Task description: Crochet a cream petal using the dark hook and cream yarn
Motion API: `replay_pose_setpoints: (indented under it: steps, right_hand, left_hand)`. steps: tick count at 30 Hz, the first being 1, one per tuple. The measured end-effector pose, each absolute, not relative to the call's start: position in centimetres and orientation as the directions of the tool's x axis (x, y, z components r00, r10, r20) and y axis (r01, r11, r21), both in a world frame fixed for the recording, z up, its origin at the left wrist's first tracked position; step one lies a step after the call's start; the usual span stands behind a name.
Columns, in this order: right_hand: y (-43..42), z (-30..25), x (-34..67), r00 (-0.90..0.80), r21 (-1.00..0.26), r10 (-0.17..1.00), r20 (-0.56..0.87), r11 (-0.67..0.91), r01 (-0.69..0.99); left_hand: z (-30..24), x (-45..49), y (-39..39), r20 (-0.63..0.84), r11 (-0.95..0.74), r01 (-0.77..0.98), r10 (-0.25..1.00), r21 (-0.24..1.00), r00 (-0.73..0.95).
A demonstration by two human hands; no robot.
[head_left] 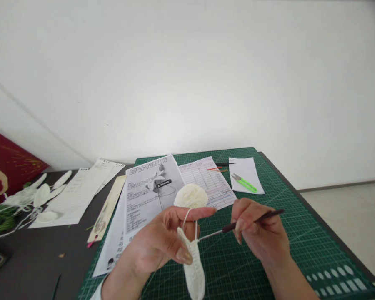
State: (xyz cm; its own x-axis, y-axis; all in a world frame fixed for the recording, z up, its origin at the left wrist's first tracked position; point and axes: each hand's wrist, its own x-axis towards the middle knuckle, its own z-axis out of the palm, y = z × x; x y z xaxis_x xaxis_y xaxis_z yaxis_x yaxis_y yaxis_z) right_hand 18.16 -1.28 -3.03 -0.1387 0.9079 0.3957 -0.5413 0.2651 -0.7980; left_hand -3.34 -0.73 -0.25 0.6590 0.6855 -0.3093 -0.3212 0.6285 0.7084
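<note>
My left hand point(165, 243) pinches a long narrow white crocheted piece point(194, 271) between thumb and fingers. The white yarn loops over its outstretched index finger. My right hand point(259, 235) grips a dark-handled crochet hook point(253, 221) whose metal tip meets the top of the crocheted piece. A ball of cream yarn point(191, 195) sits on the papers just behind my left index finger. Both hands hover over the green cutting mat point(268, 258).
Printed instruction sheets point(150, 189) and a form point(208, 179) lie on the mat. Green thread snips point(244, 182) rest on a white sheet at the back right. Finished white petals point(45, 196), green yarn and a red bag point(9, 164) are at the left on the dark table.
</note>
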Motion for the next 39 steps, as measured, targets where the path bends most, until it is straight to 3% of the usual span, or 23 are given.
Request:
replay_pose_setpoints:
  steps: [3,6,9,12,18,25,29,33,39]
  right_hand:
    - [-1.1,-2.9,17.8,-0.136,-0.78,0.94,0.312,0.171,-0.602]
    - [-0.9,-3.0,16.9,-0.168,-0.732,0.976,0.14,-0.012,-0.681]
    - [-0.5,-3.4,15.8,-0.206,-0.649,0.977,-0.045,-0.185,-0.738]
    - [-0.4,-3.7,15.0,-0.169,-0.606,0.976,-0.134,-0.216,-0.766]
    - [-0.5,-3.8,14.3,0.04,-0.715,0.998,-0.047,-0.005,-0.699]
    - [-0.5,-3.9,13.5,-0.025,-0.807,1.0,0.007,-0.009,-0.59]
    - [-0.5,-4.2,13.2,-0.047,-0.826,0.999,-0.028,-0.05,-0.561]
    - [-0.4,-4.2,13.4,-0.07,-0.789,0.995,-0.068,-0.097,-0.606]
    - [-0.3,-3.7,14.4,-0.035,-0.846,0.999,0.014,-0.006,-0.533]
  left_hand:
    - [0.0,-3.3,-0.7,-0.315,0.586,-0.282,0.711,0.759,0.628]
    - [0.5,-2.9,-0.9,-0.271,0.428,-0.195,0.801,0.882,0.534]
    - [0.4,-2.0,-1.3,-0.19,0.262,-0.153,0.909,0.953,0.372]
    - [-0.3,-0.9,-1.6,-0.158,0.197,-0.179,0.964,0.964,0.214]
    - [-1.2,0.4,-1.6,-0.193,0.221,-0.315,0.974,0.923,0.116]
    - [-0.9,1.7,-2.3,-0.221,0.204,-0.418,0.975,0.885,0.007]
    - [-0.6,1.9,-2.4,-0.232,0.214,-0.373,0.973,0.903,-0.003]
    - [-0.3,1.3,-2.2,-0.286,0.3,-0.354,0.954,0.886,0.092]
    - [0.1,-0.2,-1.7,-0.244,0.274,-0.232,0.958,0.933,0.148]
